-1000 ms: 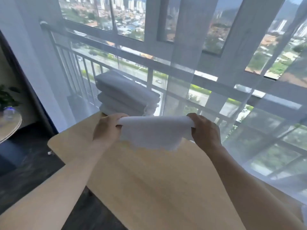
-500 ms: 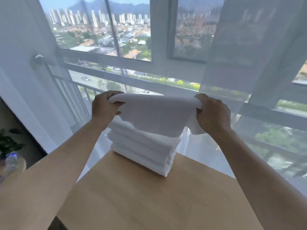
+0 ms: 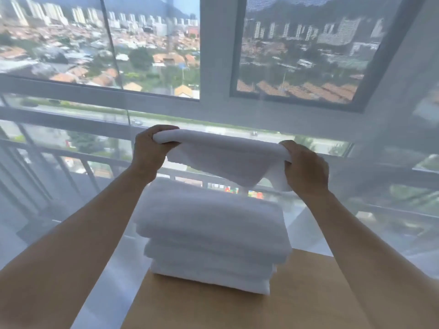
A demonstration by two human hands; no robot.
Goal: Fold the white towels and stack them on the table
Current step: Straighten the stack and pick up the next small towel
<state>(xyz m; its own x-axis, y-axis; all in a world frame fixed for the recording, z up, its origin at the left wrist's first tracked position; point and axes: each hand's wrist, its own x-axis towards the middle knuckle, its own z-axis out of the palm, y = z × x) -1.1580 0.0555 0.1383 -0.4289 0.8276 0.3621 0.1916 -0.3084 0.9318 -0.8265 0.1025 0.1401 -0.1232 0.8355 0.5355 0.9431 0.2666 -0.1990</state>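
A person's left hand point(image 3: 149, 151) and right hand point(image 3: 305, 168) each keep a curled grip on opposite ends of a folded white towel point(image 3: 222, 156), held in the air above & clear of a stack point(image 3: 211, 236) of folded white towels. The stack sits at the far edge of a wood counter point(image 3: 308, 300), w/ a sheer curtain point(image 3: 392, 115) and a window point(image 3: 152, 43) behind it. The held towel's middle sags toward the stack, not touching it.
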